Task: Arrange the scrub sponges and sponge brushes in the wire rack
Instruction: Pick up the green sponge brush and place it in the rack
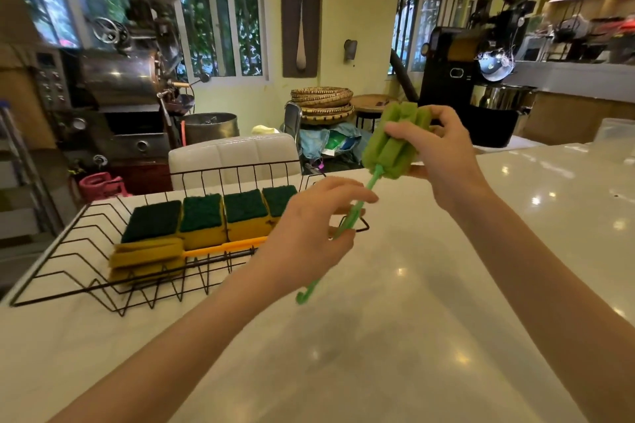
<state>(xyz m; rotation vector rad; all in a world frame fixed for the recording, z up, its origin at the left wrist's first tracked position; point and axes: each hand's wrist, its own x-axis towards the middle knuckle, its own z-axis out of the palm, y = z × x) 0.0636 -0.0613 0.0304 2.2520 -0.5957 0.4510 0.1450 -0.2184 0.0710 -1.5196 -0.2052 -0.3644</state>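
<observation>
A green sponge brush (pixel 391 151) is held in the air above the counter, to the right of the black wire rack (pixel 68 251). My right hand (pixel 443 158) grips its foam head. My left hand (pixel 309 230) pinches its thin green handle partway down, and the hooked end hangs below. In the rack, several green-topped yellow scrub sponges (pixel 202 220) stand side by side in a row. A yellow sponge brush (pixel 147 257) with an orange handle lies in front of them, foam head to the left.
The pale glossy counter (pixel 429 302) stretches right and toward me. A white padded chair back (pixel 233 154) stands behind the rack. Coffee roasting machines, woven baskets and windows fill the background. A pale plastic container (pixel 615 129) sits at the far right.
</observation>
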